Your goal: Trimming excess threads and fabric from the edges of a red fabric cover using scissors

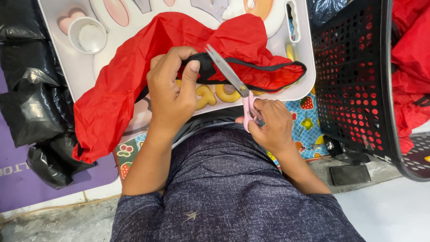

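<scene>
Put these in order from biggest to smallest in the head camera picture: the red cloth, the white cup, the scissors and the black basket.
1. Red cloth
2. Black basket, though it runs off the picture's edge, so this ranking is unsure
3. Scissors, held in the right hand
4. White cup

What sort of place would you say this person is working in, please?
Probably an informal home sewing spot on the floor: red fabric lies over a small white children's table, pink-handled scissors trim it, and a black basket holds more red cloth.
</scene>
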